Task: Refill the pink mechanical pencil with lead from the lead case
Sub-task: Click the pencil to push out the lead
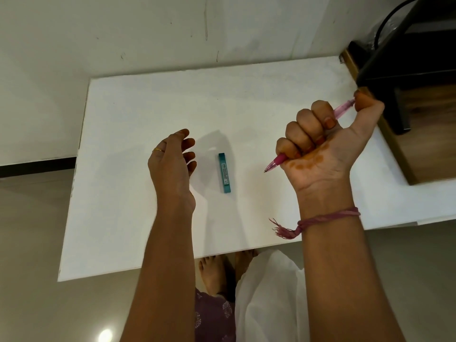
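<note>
Right hand fist hides most of pink pencil.

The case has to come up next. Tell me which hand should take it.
Left. The left hand is open and empty just beside the case on the table; the right hand is fisted around the pencil.

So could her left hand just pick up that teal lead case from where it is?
Probably yes. The left hand is open and empty, just beside the lead case, which lies alone on the white table with nothing between them. The right hand is busy holding the pink mechanical pencil.
</note>
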